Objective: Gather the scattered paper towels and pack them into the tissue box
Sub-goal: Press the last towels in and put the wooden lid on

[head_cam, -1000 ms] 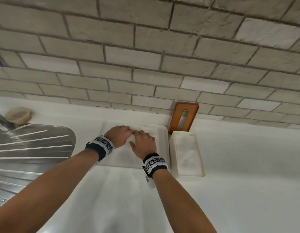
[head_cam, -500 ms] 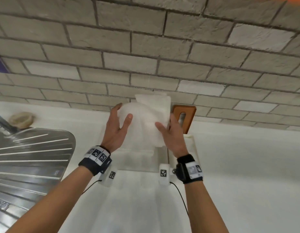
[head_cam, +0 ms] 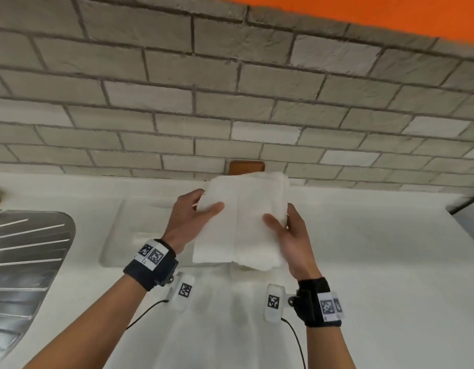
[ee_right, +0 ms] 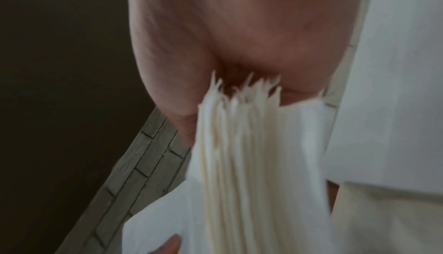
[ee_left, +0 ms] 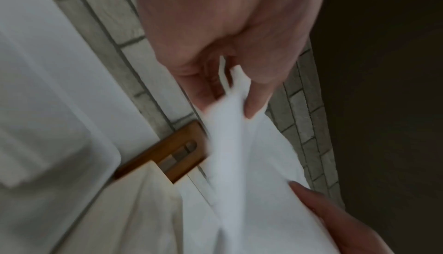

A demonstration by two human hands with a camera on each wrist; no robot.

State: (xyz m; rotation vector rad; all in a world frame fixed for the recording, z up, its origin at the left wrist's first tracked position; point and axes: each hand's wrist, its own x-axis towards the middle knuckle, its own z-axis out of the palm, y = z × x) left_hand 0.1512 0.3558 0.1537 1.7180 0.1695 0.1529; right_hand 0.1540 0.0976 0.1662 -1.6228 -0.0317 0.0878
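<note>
A thick stack of white paper towels [head_cam: 241,222] is held up above the counter between both hands. My left hand [head_cam: 204,207] grips its left edge, thumb on the near face, fingers behind. My right hand [head_cam: 279,218] grips the right edge the same way. In the left wrist view the left hand [ee_left: 230,87] pinches a sheet's corner; the right wrist view shows the many layered edges of the stack [ee_right: 239,163]. The cream tissue box [ee_left: 134,210] [ee_right: 383,220] lies open below the stack and is hidden in the head view. Its wooden lid [head_cam: 246,167] [ee_left: 172,153] leans on the wall.
A white tray [head_cam: 129,235] lies on the white counter, left of the stack. A steel sink drainboard [head_cam: 25,262] is at the far left. A grey brick wall [head_cam: 230,102] runs along the back. The counter's right edge [head_cam: 464,230] drops off.
Both hands lifted the towel stack off the white tray, raised it upright, and have carried it right, to in front of the wooden lid.
</note>
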